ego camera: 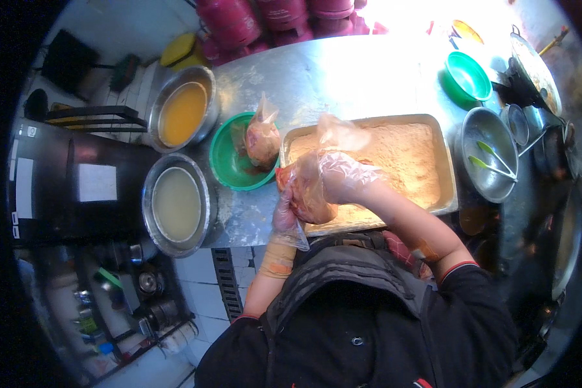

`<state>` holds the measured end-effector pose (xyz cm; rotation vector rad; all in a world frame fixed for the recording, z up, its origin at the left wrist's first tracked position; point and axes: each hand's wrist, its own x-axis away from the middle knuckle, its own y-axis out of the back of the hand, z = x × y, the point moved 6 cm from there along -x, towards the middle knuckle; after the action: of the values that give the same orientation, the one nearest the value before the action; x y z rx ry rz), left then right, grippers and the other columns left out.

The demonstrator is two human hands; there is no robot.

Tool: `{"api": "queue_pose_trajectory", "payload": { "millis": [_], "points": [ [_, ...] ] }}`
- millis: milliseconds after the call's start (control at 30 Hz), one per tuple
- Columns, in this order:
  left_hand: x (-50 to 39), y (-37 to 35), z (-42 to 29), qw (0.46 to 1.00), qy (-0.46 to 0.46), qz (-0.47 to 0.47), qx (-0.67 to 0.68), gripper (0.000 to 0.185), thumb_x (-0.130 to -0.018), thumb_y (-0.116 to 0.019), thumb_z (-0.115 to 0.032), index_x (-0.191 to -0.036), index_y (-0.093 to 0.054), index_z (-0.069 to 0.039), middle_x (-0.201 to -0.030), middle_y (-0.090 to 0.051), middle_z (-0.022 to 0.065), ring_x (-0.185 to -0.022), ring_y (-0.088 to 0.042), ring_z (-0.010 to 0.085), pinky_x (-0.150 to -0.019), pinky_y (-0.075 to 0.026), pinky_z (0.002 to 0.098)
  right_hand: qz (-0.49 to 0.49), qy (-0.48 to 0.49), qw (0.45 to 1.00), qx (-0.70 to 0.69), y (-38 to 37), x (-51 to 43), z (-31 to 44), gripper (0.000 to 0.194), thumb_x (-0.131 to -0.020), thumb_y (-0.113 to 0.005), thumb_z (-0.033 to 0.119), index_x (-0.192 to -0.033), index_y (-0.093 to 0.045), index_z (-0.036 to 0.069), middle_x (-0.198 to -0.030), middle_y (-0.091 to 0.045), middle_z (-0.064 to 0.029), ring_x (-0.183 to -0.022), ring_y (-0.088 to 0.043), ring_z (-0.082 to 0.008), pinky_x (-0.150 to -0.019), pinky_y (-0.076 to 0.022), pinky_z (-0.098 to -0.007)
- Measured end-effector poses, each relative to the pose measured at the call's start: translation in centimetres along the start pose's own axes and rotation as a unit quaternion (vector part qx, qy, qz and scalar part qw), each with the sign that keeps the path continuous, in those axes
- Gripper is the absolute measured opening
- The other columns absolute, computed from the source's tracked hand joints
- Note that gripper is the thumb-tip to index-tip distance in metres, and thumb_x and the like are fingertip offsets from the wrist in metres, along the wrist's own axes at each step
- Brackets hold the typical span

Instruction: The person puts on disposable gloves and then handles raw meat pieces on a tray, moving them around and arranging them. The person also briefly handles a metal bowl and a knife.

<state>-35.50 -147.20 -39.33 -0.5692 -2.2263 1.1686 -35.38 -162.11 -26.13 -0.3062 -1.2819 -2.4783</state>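
Observation:
My left hand, in a clear plastic glove, grips the near left side of a clear plastic bag of raw meat. Against the bag's right side is my right hand, also gloved in plastic; its fingers are hidden. The bag is held above the left part of a rectangular metal tray, which contains pale orange flour-like powder. Just left of the tray, a green plastic bowl holds another plastic bag of raw meat.
Metal bowls of orange liquid and cloudy pale liquid stand at the table's left edge. On the right are a metal bowl with green-tipped tongs and another green bowl. Pink gas cylinders stand behind the metal table.

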Motion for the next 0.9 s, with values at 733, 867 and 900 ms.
{"api": "queue_pose_trajectory", "payload": {
  "millis": [733, 867, 900],
  "points": [
    [-2.3, 6.6, -3.0, 0.993, 0.095, -0.061, 0.042, 0.078, -0.096, -0.072, -0.044, -0.155, -0.039, -0.006, -0.151, -0.052, 0.0145, -0.138, -0.051, 0.0339, -0.116, -0.042, 0.0510, -0.193, -0.258, 0.899, -0.298, 3.4, 7.3, -7.3, 0.037, -0.095, -0.074, 0.036, -0.111, -0.076, 0.003, -0.074, -0.070, -0.0048, -0.064, -0.063, -0.0141, -0.057, -0.0502, -0.0291],
    [-1.8, 7.2, -6.2, 0.999, 0.000, -0.047, 0.015, 0.080, -0.095, -0.072, -0.044, -0.157, -0.036, -0.008, -0.157, -0.045, 0.0142, -0.141, -0.047, 0.0345, -0.116, -0.041, 0.0549, -0.128, -0.368, 0.909, -0.150, 2.4, 8.2, -10.2, 0.050, -0.095, -0.071, 0.045, -0.117, -0.073, 0.001, -0.083, -0.074, -0.0109, -0.072, -0.069, -0.0193, -0.070, -0.0561, -0.0354],
    [-1.5, 7.2, -6.4, 0.998, -0.003, -0.055, 0.016, 0.079, -0.095, -0.072, -0.043, -0.157, -0.036, -0.008, -0.157, -0.046, 0.0143, -0.141, -0.048, 0.0343, -0.117, -0.041, 0.0542, -0.145, -0.322, 0.927, -0.125, 2.1, 7.7, -9.8, 0.049, -0.095, -0.069, 0.044, -0.119, -0.073, 0.001, -0.086, -0.075, -0.0128, -0.075, -0.071, -0.0210, -0.072, -0.0568, -0.0367]
  ]
}}
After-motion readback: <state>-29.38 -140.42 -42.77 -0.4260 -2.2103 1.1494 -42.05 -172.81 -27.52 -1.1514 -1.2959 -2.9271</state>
